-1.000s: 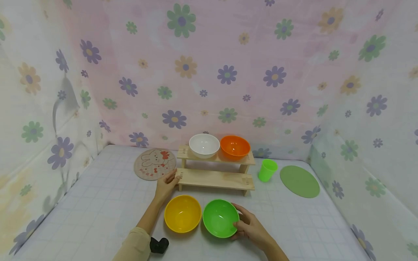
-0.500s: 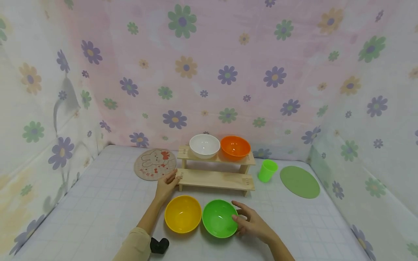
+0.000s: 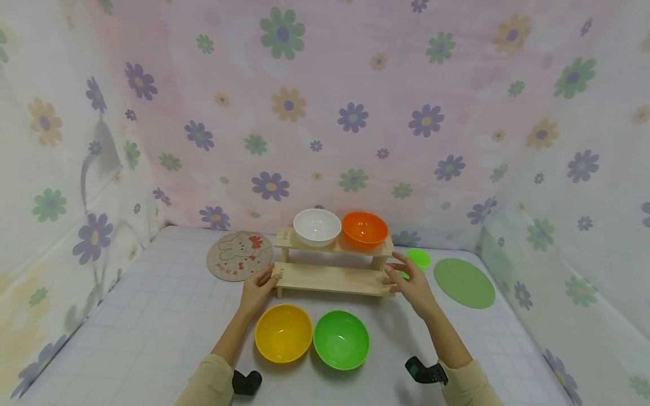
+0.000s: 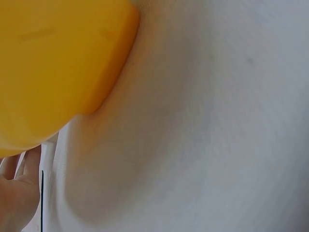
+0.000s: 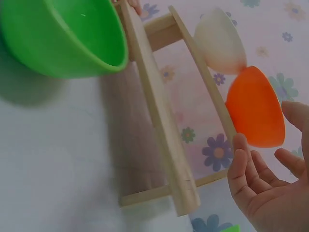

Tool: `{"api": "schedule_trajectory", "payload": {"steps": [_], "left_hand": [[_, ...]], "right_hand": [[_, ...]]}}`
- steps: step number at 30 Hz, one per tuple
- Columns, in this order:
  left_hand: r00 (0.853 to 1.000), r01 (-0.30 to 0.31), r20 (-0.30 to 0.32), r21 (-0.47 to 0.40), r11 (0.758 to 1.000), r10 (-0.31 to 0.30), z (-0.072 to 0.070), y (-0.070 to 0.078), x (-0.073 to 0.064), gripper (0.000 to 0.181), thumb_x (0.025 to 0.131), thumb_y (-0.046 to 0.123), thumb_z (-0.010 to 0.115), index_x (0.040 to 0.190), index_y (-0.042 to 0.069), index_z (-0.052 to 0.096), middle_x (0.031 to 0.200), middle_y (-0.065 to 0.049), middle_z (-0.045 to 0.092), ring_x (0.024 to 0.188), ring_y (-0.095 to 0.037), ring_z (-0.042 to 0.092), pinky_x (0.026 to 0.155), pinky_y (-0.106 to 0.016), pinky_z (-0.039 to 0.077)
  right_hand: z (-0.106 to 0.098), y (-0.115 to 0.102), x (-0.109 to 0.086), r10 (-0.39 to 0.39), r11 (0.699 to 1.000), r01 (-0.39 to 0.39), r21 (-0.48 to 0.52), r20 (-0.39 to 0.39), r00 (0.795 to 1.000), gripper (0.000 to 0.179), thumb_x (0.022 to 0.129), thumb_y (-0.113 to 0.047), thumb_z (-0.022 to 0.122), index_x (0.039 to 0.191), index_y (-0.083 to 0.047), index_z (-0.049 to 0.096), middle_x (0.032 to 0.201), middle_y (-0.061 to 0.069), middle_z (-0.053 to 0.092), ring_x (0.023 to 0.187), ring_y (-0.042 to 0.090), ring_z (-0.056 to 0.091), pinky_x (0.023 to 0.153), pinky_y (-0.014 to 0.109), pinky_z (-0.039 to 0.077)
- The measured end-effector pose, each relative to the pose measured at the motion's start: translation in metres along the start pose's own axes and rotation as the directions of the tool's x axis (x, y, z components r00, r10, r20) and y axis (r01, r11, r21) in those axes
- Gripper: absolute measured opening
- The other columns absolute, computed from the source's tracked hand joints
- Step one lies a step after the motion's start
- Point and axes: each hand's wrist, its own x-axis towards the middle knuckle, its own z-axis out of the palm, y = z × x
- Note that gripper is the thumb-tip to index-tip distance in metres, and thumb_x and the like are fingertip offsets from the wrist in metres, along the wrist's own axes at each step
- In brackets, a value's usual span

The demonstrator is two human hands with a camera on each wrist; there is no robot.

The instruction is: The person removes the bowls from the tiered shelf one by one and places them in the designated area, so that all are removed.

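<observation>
A two-step wooden rack (image 3: 325,278) stands in the middle of the table, with a white bowl (image 3: 317,228) and an orange bowl (image 3: 364,230) on its upper board. My left hand (image 3: 257,290) grips the left end of the lower board. At the right end, my right hand (image 3: 413,286) has its fingers spread and loosely bent, holding nothing; the right wrist view shows its fingertips close to the upper board. In front of the rack sit a yellow bowl (image 3: 283,333) and a green bowl (image 3: 341,340), side by side.
A bright green cup (image 3: 418,257) stands right of the rack, partly hidden by my right hand. Beyond it lies a green oval mat (image 3: 464,283). A round bunny mat (image 3: 240,256) lies at the back left. Flowered cloth (image 3: 325,101) walls the table in.
My right hand has let go of the green bowl and moved up and forward to the rack's right end. The green bowl stays on the table. My left hand has kept its place.
</observation>
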Motion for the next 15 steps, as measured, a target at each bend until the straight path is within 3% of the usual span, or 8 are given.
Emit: {"api": "schedule_trajectory", "payload": {"steps": [5,15], "left_hand": [[1.0,0.004,-0.017,-0.011,1.0,-0.004,0.002,-0.007,0.004,0.045,0.091,0.005,0.06,0.132,-0.009,0.047,0.13,-0.029,0.05,0.115,-0.038,0.054,0.08,-0.022,0.056],[0.999,0.001,-0.035,-0.018,1.0,-0.002,0.002,-0.006,0.003,0.043,0.091,0.003,0.059,0.131,-0.009,0.049,0.127,-0.03,0.052,0.112,-0.038,0.057,0.078,-0.022,0.056]], "right_hand": [[-0.006,-0.005,0.022,0.0,0.999,0.001,0.033,-0.02,1.0,0.062,0.095,-0.029,0.057,0.145,-0.005,0.03,0.129,0.025,0.048,0.09,0.023,0.067,0.069,0.026,0.058],[-0.004,-0.014,0.046,0.038,0.976,-0.046,0.214,0.043,0.998,0.069,0.097,-0.029,0.052,0.151,-0.009,0.013,0.143,0.025,0.034,0.089,0.016,0.068,0.072,0.022,0.057]]}}
